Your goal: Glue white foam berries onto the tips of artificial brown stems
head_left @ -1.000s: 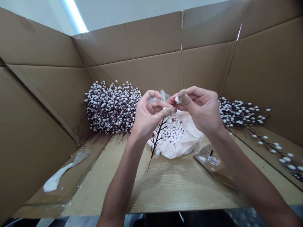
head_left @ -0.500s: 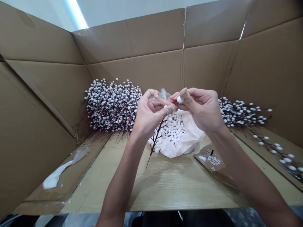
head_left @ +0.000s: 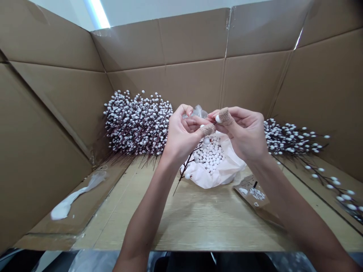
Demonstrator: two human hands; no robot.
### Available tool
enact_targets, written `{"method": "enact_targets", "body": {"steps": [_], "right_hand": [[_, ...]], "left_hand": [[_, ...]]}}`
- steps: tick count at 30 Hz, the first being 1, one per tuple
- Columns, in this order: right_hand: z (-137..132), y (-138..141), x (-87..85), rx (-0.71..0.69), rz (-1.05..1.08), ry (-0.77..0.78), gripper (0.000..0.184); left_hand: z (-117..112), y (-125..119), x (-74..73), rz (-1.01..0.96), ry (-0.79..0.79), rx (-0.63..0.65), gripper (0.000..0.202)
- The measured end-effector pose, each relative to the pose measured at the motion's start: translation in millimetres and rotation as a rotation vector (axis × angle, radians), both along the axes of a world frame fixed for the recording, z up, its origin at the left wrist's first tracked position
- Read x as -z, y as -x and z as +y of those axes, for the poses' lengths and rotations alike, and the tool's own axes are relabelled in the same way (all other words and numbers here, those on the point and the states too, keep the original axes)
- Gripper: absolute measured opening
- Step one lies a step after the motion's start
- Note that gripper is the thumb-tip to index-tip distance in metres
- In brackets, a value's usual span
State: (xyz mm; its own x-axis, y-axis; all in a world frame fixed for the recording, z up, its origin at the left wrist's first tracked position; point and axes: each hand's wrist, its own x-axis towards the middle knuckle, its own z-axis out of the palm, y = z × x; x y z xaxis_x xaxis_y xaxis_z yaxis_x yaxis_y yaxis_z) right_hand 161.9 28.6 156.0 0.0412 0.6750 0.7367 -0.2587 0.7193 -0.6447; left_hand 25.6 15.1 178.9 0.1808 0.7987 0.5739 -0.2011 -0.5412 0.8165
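Observation:
My left hand pinches a brown berry branch, whose bare stem hangs down toward the table with white berries along its twigs. Close beside it, my right hand is closed on a white berry at the upper end of the branch. Tan tape wraps both thumbs. The fingertips nearly meet, so the exact joint of berry and twig is hidden. Just below the hands lies a pale bag holding many loose white berries.
A dense bundle of white-berry branches lies at the back left, with a smaller bundle at the right. A cardboard piece bears white smears. White glue-like material lies at left. Cardboard walls enclose the table.
The view has shifted slightly. My hands keep the same pinching pose, and the hanging stem has tilted a little to the left.

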Motion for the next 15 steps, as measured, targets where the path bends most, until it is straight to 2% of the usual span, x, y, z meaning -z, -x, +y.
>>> {"method": "enact_targets", "body": {"steps": [5, 15], "right_hand": [[2.0, 2.3, 0.9, 0.02, 0.017, 0.01, 0.026], [5.8, 2.7, 3.1, -0.008, 0.019, 0.045, 0.022]], "left_hand": [[0.9, -1.1, 0.2, -0.031, 0.005, -0.013, 0.048], [2.5, -2.0, 0.8, -0.104, 0.06, -0.014, 0.049]]}}
